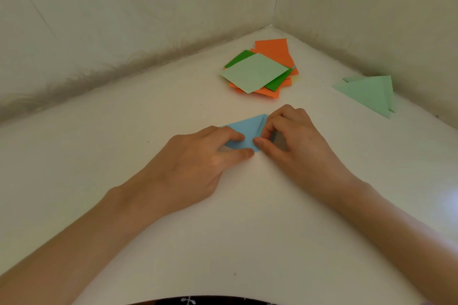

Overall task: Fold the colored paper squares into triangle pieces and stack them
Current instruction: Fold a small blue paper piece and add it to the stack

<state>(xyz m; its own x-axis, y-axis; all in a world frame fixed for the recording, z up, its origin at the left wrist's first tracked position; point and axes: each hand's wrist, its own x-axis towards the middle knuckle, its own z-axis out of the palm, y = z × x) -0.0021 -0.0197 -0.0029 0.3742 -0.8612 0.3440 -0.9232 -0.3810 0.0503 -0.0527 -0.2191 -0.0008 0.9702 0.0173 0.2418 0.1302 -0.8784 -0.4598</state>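
Head view: blue paper point(244, 129) being folded on the table point(247, 218).
Left hand point(195, 163) pressed it flat, fingers extended; right hand point(295, 138) pinched its flap with curled fingers.

I count one blue piece point(244, 129) and one pile of squares point(254, 72). Two pale green triangles point(366, 93), I think. The pile's overlapping sheets I can't count.

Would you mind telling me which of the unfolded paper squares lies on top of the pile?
The pale green square: it lies fully uncovered, overlapping the dark green square and the orange squares beneath it.
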